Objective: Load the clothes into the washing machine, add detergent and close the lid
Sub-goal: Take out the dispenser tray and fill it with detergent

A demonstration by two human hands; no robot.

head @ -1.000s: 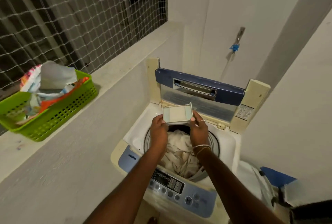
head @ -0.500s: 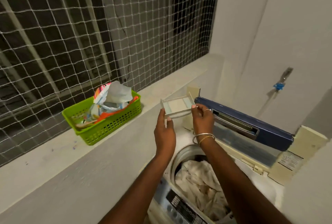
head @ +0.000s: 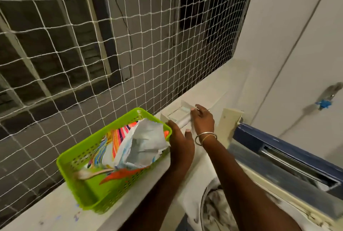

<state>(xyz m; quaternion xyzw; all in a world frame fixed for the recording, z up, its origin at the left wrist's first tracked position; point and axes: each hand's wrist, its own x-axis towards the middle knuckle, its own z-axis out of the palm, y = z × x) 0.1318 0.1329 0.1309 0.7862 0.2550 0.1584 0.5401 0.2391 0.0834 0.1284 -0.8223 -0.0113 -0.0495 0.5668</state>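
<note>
- Right hand (head: 202, 122) fingers pinch the pale detergent tray (head: 176, 114) at its far-right corner.
- Left hand (head: 181, 142) fingers curl around its near edge, beside the green basket (head: 78, 164).

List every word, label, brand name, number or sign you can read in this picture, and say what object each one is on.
None can be read.
Detergent packet in the green basket: striped colours only, any print too blurred.
Washing machine: control panel out of view, no lettering legible on the blue lid.
Detergent tray under both hands: plain.
</note>
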